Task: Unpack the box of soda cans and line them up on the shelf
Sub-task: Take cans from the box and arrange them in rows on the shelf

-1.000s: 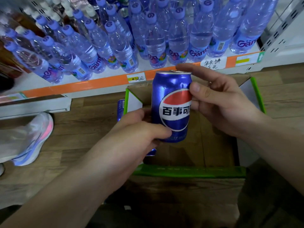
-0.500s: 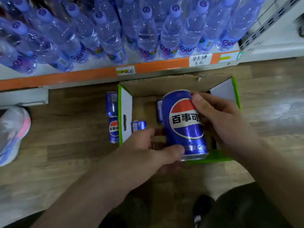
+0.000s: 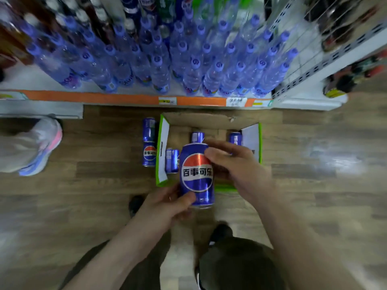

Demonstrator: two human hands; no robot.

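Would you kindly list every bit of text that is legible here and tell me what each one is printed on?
"百事可乐": on the held soda can, gripped by the left hand and right hand.
"百事可" (partly cut off): on the can on the floor left of the cardboard box.
Handwritten price tag on the shelf edge: blurred, unreadable.
Water bottle labels: too blurred to read.

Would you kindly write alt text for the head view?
Both hands, left hand and right hand, hold a blue soda can above an open cardboard box on the floor, with water bottles shelved beyond.
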